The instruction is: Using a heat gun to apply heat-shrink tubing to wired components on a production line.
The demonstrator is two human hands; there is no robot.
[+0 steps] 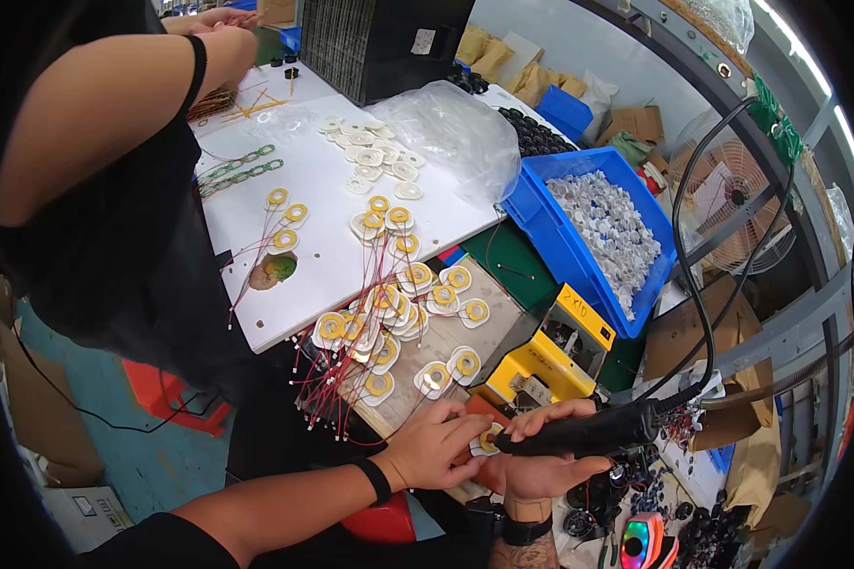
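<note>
My right hand point(550, 465) is wrapped round a black corded electric screwdriver point(588, 431), which lies nearly level. Its tip meets a small white oval piece with a yellow ring point(488, 438). The fingers of my left hand point(435, 446) close on that piece from the left, and they partly hide it. An orange block point(485, 408) shows just behind the piece. Beyond my left hand, several white pieces with yellow rings point(434, 377) lie on a wooden board point(410, 379), many heaped together with red wires point(337, 379) trailing off to the left.
A yellow machine point(541, 360) stands close beyond my right hand. Behind it sits a blue bin point(579, 275) of clear plastic parts. A white table point(304, 237) carries more white pieces and a plastic bag point(455, 133). At the left, another person's arm point(95, 114) reaches over it. The screwdriver's cable point(697, 284) hangs at the right.
</note>
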